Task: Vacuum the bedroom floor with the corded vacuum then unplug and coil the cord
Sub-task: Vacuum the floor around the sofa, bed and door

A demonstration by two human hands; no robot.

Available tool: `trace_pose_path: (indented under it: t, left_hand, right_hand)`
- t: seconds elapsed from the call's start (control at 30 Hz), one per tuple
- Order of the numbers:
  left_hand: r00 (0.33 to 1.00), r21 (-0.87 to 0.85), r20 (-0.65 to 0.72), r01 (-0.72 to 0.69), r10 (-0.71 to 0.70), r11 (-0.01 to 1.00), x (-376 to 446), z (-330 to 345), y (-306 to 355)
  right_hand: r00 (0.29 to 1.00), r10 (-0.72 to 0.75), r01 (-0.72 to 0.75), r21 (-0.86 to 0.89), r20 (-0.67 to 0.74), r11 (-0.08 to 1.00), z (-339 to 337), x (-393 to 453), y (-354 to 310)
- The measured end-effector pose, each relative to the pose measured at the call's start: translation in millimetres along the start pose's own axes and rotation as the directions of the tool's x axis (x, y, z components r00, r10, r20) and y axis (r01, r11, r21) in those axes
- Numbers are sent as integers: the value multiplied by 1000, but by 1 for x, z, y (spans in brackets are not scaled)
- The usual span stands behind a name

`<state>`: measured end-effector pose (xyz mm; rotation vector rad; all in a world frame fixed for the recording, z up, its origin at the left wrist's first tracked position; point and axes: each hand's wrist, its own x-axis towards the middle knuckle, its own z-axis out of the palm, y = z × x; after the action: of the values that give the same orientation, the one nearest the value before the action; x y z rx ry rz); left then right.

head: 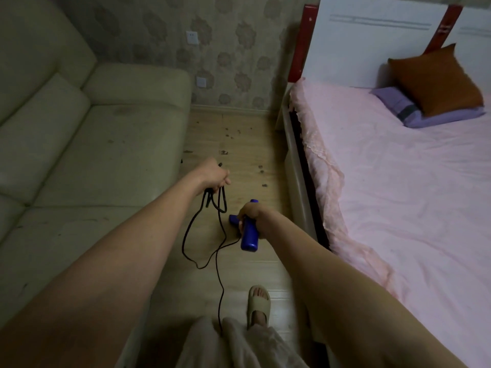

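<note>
My right hand (249,216) grips the blue handle of the vacuum (249,236), held over the wooden floor between sofa and bed. My left hand (215,176) is stretched forward and grips several loops of the black cord (212,205). From those loops the cord hangs down, curves across the floor and runs back toward my legs. The vacuum's lower body is hidden behind my right hand. Dark debris bits (231,134) lie scattered on the floor ahead.
A pale green sofa (79,142) fills the left side. A bed with a pink sheet (398,181) and pillows stands on the right. Two wall sockets (202,82) sit on the patterned wall ahead. My slippered foot (259,304) stands on the floor.
</note>
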<state>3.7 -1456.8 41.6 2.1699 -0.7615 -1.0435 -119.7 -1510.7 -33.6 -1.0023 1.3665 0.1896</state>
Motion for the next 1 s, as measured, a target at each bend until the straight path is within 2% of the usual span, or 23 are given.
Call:
trace_pose_path:
  t: [0.27,0.57,0.67,1.0]
  left_hand:
    - [999,-3,16,33,-33,999,19,0,-9]
    - [998,32,-1,66,-66,997,86,1,9]
    - [998,64,-6,61,-61,996,115,8,28]
    - [986,-3,5,167,-166,986,225,32,100]
  right_hand:
    - [996,-20,28,80,-90,996,4,30,-2]
    - [995,-40,53,135,-92,990,-18,81,-42]
    - [995,-52,61,105,-86,993,-37,99,-69]
    - [992,-58,46,-104,-112,993,-112,176,-166]
